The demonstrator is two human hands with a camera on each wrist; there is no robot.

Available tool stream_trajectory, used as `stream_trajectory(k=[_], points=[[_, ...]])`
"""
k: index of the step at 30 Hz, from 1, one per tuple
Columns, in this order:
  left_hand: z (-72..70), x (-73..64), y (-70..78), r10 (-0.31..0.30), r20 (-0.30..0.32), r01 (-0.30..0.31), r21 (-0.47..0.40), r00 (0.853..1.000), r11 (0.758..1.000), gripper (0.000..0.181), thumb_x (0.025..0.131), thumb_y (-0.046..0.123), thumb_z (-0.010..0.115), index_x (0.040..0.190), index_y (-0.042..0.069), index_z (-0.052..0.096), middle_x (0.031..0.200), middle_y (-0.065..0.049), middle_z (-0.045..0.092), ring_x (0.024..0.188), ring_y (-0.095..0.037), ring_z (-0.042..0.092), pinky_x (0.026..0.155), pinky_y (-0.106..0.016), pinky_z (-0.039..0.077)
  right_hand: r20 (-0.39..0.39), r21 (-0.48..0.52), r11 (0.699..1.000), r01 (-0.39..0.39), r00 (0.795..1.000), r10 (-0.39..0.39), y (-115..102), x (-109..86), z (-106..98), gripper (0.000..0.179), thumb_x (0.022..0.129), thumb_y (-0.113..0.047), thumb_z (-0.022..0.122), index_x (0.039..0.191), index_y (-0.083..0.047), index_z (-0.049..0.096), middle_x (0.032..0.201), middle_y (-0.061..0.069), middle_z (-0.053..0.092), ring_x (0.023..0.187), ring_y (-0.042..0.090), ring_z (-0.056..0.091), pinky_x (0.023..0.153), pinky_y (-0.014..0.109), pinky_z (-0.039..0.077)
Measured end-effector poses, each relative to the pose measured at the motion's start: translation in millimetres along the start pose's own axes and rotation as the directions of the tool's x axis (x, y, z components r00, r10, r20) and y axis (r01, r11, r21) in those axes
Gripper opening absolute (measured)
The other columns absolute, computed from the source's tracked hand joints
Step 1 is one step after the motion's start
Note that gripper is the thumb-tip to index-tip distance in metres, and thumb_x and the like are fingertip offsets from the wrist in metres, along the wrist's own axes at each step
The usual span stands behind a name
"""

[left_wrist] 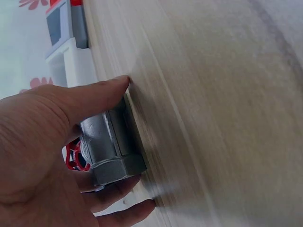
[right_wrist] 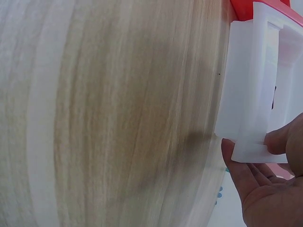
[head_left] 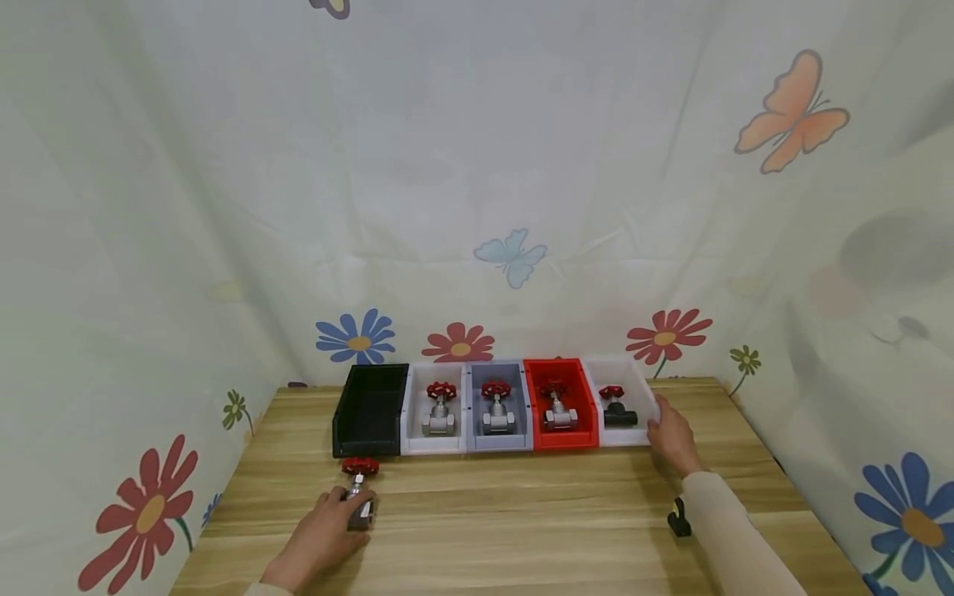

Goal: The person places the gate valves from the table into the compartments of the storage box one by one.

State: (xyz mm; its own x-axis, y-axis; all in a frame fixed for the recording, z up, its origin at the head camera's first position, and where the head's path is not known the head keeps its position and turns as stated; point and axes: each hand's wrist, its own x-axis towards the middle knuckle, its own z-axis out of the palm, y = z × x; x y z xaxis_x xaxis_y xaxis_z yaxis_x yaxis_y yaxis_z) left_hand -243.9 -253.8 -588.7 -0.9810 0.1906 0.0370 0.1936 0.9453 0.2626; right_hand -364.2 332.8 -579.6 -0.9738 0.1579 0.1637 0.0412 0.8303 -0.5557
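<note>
In front of the black bin (head_left: 345, 449), my left hand (head_left: 324, 530) holds a metal gate valve (head_left: 363, 511) with a red handwheel (head_left: 361, 466). The left wrist view has the thumb on one side of the valve's grey hexagonal-ended body (left_wrist: 108, 137) and fingers on the other, close to the tabletop. At the row's right end, my right hand (head_left: 674, 436) grips the side of a white bin (head_left: 643, 389). Its thumb lies inside the bin wall (right_wrist: 258, 94) and its fingers outside. A dark valve with a red handwheel (head_left: 619, 414) sits in that bin.
Between the end bins, a white bin (head_left: 435, 451), a grey-blue bin (head_left: 499, 443) and a red bin (head_left: 566, 441) each hold a silver, red-wheeled valve. A small black item with a yellow mark (head_left: 679, 517) is beside the right sleeve. A patterned curtain (head_left: 507, 165) stands behind the wooden table (head_left: 514, 530).
</note>
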Motion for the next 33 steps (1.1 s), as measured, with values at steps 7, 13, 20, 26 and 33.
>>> stream_trajectory(k=[7, 13, 20, 26, 33], points=[[0.2, 3.8, 0.4, 0.025, -0.033, -0.024, 0.011, 0.999, 1.0, 0.054, 0.07, 0.025, 0.086, 0.12, 0.019, 0.067, 0.107, -0.015, 0.059, 0.096, -0.031, 0.057, 0.069, -0.048, 0.051, 0.008, 0.003, 1.0, -0.017, 1.0, 0.017, 1, 0.9, 1, 0.054, 0.092, 0.001, 0.049, 0.143, 0.011, 0.034, 0.13, 0.04, 0.051, 0.116, 0.054, 0.053, 0.097, 0.064, 0.043], [1.8, 7.9, -0.4, 0.023, -0.034, -0.024, -0.027, 0.999, 0.999, 0.051, 0.068, 0.023, 0.087, 0.115, 0.018, 0.069, 0.102, -0.012, 0.06, 0.093, -0.027, 0.057, 0.078, -0.046, 0.051, 0.001, -0.001, 1.0, -0.001, 1.0, 0.001, 1, 0.3, -1, 0.054, 0.091, 0.001, 0.05, 0.142, 0.011, 0.035, 0.128, 0.04, 0.052, 0.114, 0.054, 0.054, 0.096, 0.064, 0.043], [1.9, 11.3, -1.6, 0.022, -0.027, -0.024, -0.084, 0.999, 0.996, 0.048, 0.064, 0.026, 0.089, 0.108, 0.017, 0.071, 0.098, -0.008, 0.061, 0.09, -0.023, 0.056, 0.08, -0.042, 0.048, -0.003, 0.004, 1.0, 0.011, 1.0, -0.011, 1, 0.0, -1, 0.054, 0.091, 0.001, 0.051, 0.141, 0.012, 0.035, 0.127, 0.041, 0.052, 0.113, 0.055, 0.055, 0.095, 0.064, 0.044], [3.6, 14.6, -3.2, 0.024, -0.025, -0.026, -0.079, 0.999, 0.997, 0.045, 0.064, 0.025, 0.089, 0.106, 0.018, 0.072, 0.095, -0.006, 0.061, 0.088, -0.021, 0.056, 0.078, -0.04, 0.048, 0.012, 0.014, 1.0, -0.011, 1.0, 0.011, 0, 0.3, 0, 0.055, 0.092, 0.001, 0.05, 0.143, 0.011, 0.034, 0.13, 0.04, 0.051, 0.116, 0.054, 0.053, 0.097, 0.064, 0.043], [0.6, 15.6, -2.8, 0.031, -0.011, -0.032, -0.089, 0.999, 0.995, 0.045, 0.062, 0.019, 0.09, 0.104, 0.017, 0.072, 0.091, -0.004, 0.061, 0.086, -0.02, 0.056, 0.078, -0.039, 0.047, 0.013, 0.011, 1.0, -0.011, 1.0, 0.011, -1, 0.8, -1, 0.055, 0.092, 0.001, 0.049, 0.144, 0.012, 0.032, 0.131, 0.04, 0.05, 0.118, 0.053, 0.052, 0.098, 0.063, 0.042]])
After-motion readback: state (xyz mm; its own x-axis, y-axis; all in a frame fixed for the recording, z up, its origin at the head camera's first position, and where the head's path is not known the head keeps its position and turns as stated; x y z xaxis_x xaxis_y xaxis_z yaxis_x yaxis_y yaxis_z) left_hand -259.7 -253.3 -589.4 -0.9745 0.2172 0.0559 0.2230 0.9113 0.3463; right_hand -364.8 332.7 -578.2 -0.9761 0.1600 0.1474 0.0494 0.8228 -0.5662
